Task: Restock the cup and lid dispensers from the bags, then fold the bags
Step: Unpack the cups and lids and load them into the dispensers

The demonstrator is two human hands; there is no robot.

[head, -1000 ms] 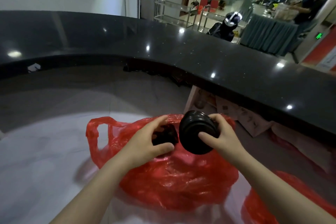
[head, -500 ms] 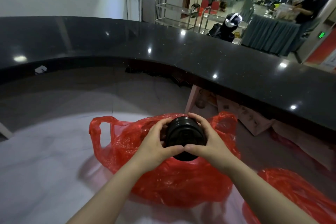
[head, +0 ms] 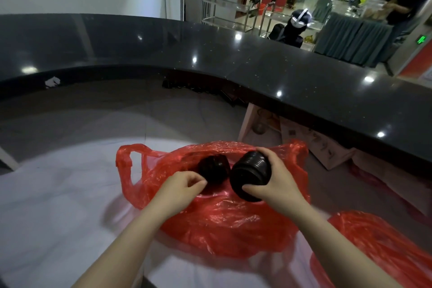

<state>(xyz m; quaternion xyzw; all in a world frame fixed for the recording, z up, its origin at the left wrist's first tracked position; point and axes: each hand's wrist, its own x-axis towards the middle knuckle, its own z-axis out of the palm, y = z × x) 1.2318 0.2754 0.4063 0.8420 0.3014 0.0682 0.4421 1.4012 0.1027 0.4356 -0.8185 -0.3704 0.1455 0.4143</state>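
Curving across the whole view, a dark polished counter [head: 304, 72] stands above a lower white work surface [head: 58, 206], and beyond it a hall with a metal trolley [head: 224, 11] and cloth-draped tables shows in the background. On the white surface lies a red plastic bag [head: 210, 222], crumpled and open at the top, its loop handle [head: 131, 159] sticking out on the left side.

At the bag's mouth the left hand [head: 180, 189] is lowered with its fingers curled inward and thumb against the fingertips; whether it pinches the bag's film or anything else cannot be made out. Just beyond those fingertips, a short stack of black lids [head: 212, 168] lies inside the bag, close to the hand but whether touching it is unclear.

Immediately to the right, nearly touching that first stack, a second, larger stack of black lids [head: 250, 177] is held on its side above the bag, its round end turned toward the camera. The right hand [head: 275, 182] wraps it from the right, fingers over the top and thumb under the near rim.

Farther right, at the lower corner, a second red bag [head: 374, 248] lies bunched on the surface, well apart from both hands. Pale cardboard boxes [head: 322, 147] sit under the counter behind it.
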